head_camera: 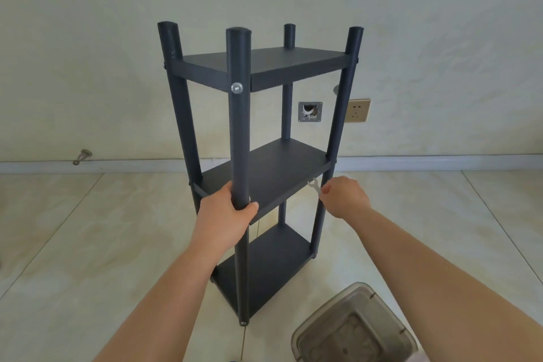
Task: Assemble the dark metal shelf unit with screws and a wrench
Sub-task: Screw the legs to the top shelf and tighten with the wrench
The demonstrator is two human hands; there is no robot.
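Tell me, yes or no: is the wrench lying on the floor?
No. The right hand pinches the wrench up beside the middle shelf, while the left hand grips the front post.

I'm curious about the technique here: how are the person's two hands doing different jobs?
The left hand wraps its fingers around the shelf unit's front post; the right hand pinches a small silver wrench beside the middle shelf's edge. The left hand bears on dark metal, the right only on the tool. Both work at middle-shelf height.

I see a pale tiled floor (88,229) carrying the dark shelf unit (264,185), which stands upright on it near the far wall. A translucent container (352,329) sits on the floor, near right.
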